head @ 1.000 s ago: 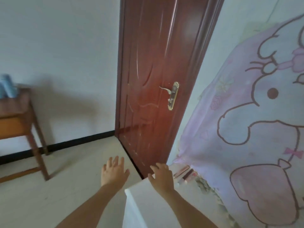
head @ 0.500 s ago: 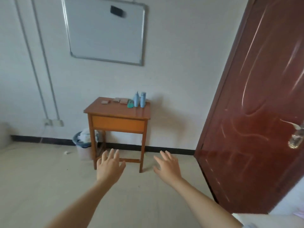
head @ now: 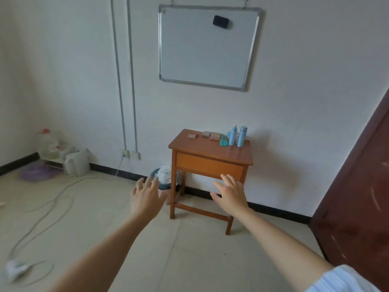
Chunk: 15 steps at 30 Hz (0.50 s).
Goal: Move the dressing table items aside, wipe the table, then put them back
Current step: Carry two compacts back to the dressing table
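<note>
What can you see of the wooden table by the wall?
Small orange-brown wooden table, glossy top, plain front panel, slim legs, low crossbars. It stands upright on the floor against the white wall. Two blue bottles, a teal item and flat tan boxes sit along its back edge. A bin stands beside it.

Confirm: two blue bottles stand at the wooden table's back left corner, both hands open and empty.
Wrong corner: the head view shows the blue bottles at the back right corner of the wooden table. Left hand and right hand are open and empty.
</note>
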Available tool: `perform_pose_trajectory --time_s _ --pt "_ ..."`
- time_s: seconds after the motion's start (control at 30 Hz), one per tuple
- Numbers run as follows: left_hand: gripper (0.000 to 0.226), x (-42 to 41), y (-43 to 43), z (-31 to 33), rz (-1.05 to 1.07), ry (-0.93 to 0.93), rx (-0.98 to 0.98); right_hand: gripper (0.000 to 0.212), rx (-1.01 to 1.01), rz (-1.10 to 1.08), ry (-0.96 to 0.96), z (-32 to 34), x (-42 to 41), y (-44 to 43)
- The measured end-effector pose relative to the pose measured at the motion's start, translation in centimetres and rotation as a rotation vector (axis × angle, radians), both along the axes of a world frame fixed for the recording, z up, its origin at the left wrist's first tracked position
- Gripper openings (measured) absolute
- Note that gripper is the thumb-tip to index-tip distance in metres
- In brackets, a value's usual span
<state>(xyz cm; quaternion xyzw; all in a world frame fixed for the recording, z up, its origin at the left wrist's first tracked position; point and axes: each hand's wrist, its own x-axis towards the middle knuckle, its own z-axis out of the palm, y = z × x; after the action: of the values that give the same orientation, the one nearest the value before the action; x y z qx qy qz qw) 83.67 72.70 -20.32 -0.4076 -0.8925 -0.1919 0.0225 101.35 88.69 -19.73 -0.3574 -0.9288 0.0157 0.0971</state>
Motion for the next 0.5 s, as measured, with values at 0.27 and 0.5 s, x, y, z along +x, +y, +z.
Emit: perform_pose_trajectory --time_s 0.27,0.5 --pt "0.054 -7.8 11.4 1.6 0.004 0.090 -0.019 0.048 0.026 0.058 0.042 1.3 -8.1 10.9" --pt "0.048 -14.4 20.4 0.1 0.067 0.003 -0.030 0.046 -0.041 0.110 -0.031 0.1 -15.6 21.2"
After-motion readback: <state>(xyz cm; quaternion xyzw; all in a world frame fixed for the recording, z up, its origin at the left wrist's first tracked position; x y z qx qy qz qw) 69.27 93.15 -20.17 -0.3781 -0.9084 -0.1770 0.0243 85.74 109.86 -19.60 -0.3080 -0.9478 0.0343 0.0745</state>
